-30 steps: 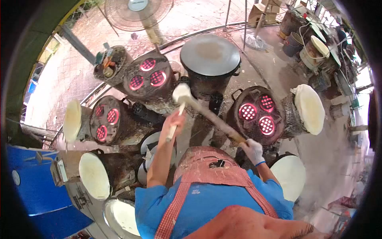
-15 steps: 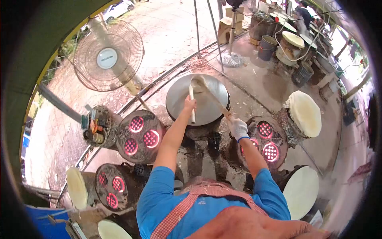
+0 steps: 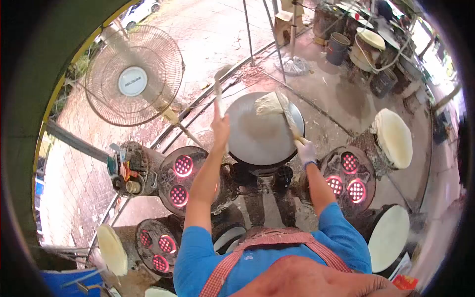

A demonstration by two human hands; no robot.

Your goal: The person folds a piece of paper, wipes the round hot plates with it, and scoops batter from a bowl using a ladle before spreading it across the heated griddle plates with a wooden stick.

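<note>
My gloved right hand point(image 3: 306, 150) grips the spreader point(image 3: 269, 104) over the round griddle point(image 3: 262, 129); my left hand point(image 3: 220, 127) clutches a stick point(image 3: 217, 91) beside its rim.

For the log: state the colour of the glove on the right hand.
White glove with a blue cuff band; shows in the head view, gripping the spreader handle.

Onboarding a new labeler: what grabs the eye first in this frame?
Probably the glowing red heater drums ringing the person, left and right. Then the round grey griddle at centre, where the gloved right hand holds a long-handled spreader with pale batter against the plate, while the bare left hand lifts a thin stick beside it. A big standing fan fills the upper left.
</note>
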